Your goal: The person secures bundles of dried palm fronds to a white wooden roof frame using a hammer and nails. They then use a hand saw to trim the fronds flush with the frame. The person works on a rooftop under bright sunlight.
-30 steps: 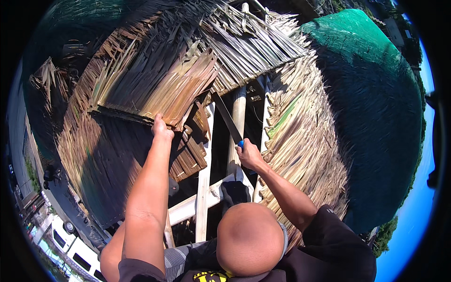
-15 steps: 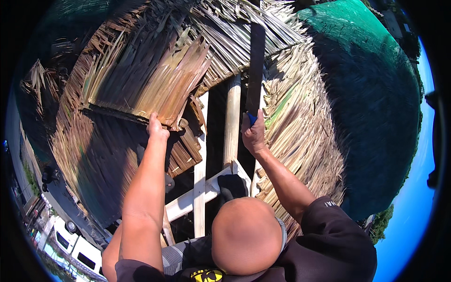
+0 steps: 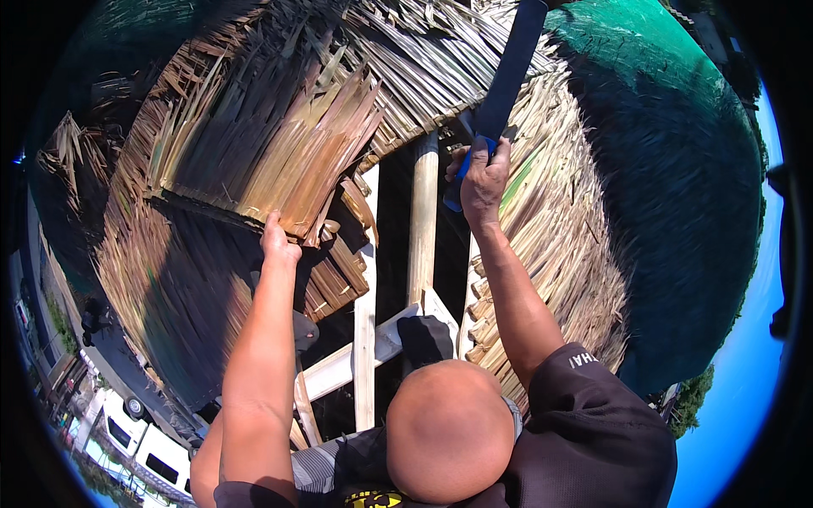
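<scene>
My left hand (image 3: 278, 241) is closed on the lower edge of a brown palm-leaf thatch panel (image 3: 284, 182), its fingers partly hidden beneath. The panel lies over older thatch on the left slope. To the right, my right hand (image 3: 483, 182) grips the blue handle of a long, dark-bladed cutting tool (image 3: 508, 72). The blade points up and away, tilted to the right, above the thatch. Between my hands, a round pole (image 3: 422, 220) and a pale wooden batten (image 3: 364, 339) show in a gap in the roof.
Dry thatch (image 3: 550, 229) covers the right slope, bordered by green netting (image 3: 644, 51) and a dark shaded roof. My bent knee (image 3: 450, 432) and black shoe (image 3: 425, 340) are over the timber frame. A white vehicle (image 3: 148, 449) stands far below at left.
My right hand has moved up and slightly right, raising the blade and tilting it rightward. My left hand stays on the thatch panel, almost unmoved.
</scene>
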A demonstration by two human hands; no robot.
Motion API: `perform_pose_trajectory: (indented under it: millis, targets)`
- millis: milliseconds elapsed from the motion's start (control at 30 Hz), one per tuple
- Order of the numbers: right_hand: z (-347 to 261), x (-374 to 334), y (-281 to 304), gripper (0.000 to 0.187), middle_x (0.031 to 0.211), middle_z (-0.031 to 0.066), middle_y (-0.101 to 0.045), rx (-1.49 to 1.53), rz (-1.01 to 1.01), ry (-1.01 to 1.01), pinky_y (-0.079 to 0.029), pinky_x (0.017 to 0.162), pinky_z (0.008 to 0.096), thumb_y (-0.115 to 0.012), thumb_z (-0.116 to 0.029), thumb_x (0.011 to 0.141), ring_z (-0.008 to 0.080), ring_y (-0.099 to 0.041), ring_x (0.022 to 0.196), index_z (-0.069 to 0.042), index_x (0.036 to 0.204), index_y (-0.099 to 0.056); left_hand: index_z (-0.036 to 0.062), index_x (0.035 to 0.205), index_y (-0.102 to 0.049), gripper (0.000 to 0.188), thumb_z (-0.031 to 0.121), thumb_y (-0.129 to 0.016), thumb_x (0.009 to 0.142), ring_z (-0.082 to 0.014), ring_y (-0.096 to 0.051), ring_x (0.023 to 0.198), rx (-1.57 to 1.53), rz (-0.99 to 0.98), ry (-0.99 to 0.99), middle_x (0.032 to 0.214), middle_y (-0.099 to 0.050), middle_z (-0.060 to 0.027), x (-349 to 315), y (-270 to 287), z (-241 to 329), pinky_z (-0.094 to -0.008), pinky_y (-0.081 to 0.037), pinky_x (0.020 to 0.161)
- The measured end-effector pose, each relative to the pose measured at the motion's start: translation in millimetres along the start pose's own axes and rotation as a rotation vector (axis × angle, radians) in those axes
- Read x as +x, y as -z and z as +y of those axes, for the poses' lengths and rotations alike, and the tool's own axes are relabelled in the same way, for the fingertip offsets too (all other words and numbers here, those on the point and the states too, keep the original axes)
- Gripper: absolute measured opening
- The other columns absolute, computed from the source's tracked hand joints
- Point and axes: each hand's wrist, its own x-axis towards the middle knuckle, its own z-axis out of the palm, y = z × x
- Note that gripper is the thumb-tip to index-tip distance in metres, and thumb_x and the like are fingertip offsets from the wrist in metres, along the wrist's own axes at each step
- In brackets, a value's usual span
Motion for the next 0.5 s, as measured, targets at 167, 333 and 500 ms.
perform_pose_trajectory:
  millis: [167, 333, 500]
  targets:
    - [-0.2, -59.3, 26.9, 0.023, 0.075, 0.0181, -0.061, -0.436, -0.201, -0.085, -0.050, 0.067, 0.0418, -0.053, -0.021, 0.100, 0.0354, -0.061, 0.070, 0.001, 0.105, -0.047, -0.0032, 0.130, -0.052, 0.051, 0.021, -0.069, 0.089, -0.0397, -0.065, 0.106, 0.005, 0.072, -0.033, 0.127, -0.059, -0.0201, 2.6, -17.3, -9.8, -0.0654, -0.054, 0.084]
    - [41.0, -91.5, 71.7, 0.035, 0.084, 0.0303, -0.065, -0.960, -0.656, -0.274, -0.051, 0.075, 0.0518, -0.058, -0.032, 0.095, 0.0472, -0.066, 0.086, 0.003, 0.095, -0.054, -0.0042, 0.131, -0.052, 0.053, 0.024, -0.069, 0.091, -0.0384, -0.064, 0.110, -0.030, 0.033, -0.071, 0.130, -0.058, -0.0199, 3.1, -22.2, -7.6, -0.0618, -0.054, 0.088]
    - [77.3, -32.6, 42.3, 0.022, 0.080, 0.0037, -0.063, -0.163, -0.406, -0.664, -0.055, 0.062, 0.0349, -0.074, -0.023, 0.091, 0.0141, -0.065, 0.074, -0.008, 0.099, -0.060, -0.0027, 0.129, -0.054, 0.049, 0.024, -0.070, 0.091, -0.0391, -0.065, 0.107, -0.010, 0.032, -0.043, 0.127, -0.060, -0.0188, -13.9, -11.4, -9.5, -0.0599, -0.056, 0.085]
